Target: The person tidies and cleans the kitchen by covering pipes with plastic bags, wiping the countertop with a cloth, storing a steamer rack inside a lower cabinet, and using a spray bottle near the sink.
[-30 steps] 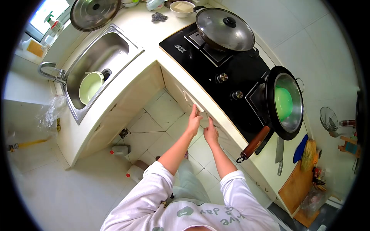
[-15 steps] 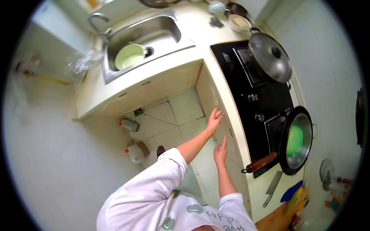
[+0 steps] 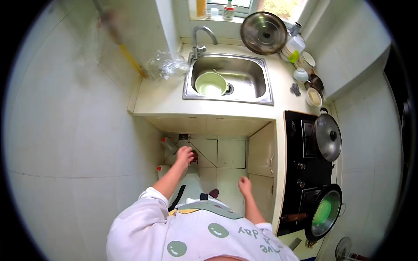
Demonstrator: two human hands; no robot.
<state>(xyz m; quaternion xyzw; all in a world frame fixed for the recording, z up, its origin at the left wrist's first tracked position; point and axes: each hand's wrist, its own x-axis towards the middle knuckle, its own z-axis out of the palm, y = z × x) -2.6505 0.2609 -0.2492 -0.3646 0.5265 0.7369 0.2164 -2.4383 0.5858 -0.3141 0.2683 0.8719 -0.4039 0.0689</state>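
My left hand (image 3: 185, 155) hangs in the air above the floor, its fingers loosely bent and holding nothing that I can see. Lower right, my right hand (image 3: 245, 185) has its fingers curled in, with nothing visible in it, beside the cabinet doors (image 3: 262, 154). Neither hand touches anything. Ahead is the steel sink (image 3: 248, 82) with a pale green pot (image 3: 211, 84) in it. On the black stove (image 3: 292, 172) to the right stand a lidded pan (image 3: 327, 137) and a wok (image 3: 334, 217) with something bright green (image 3: 322, 212) inside.
A large lid (image 3: 264, 33) leans behind the sink near the window. Bowls (image 3: 300, 75) and a grey scrubber (image 3: 295, 89) lie in the corner. Clear plastic (image 3: 167, 65) sits left of the faucet (image 3: 199, 41). Red-capped jugs (image 3: 169, 145) stand on the floor. A knife (image 3: 295, 243) lies below the stove.
My view has turned from the stove toward the sink. Both hands have drawn away from the cabinet by the stove and apart from each other. The right pointing finger has curled in.
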